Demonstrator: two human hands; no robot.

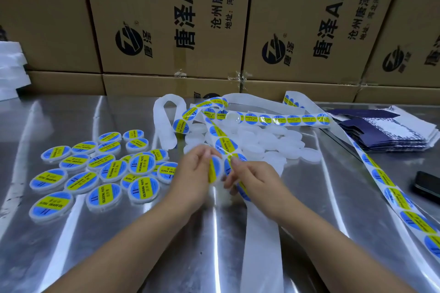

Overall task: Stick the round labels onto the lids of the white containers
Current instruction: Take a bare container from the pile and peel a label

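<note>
head view: hands together, left hand (pixel 190 173) pinching a round label (pixel 214 169), right hand (pixel 252 176) the label strip (pixel 226 145); likely flimsy, sticky: hold its edge.

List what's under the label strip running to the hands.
Unlabelled white containers in a heap lie below the strip. Those directly beneath it, and the table there, are covered.
</note>
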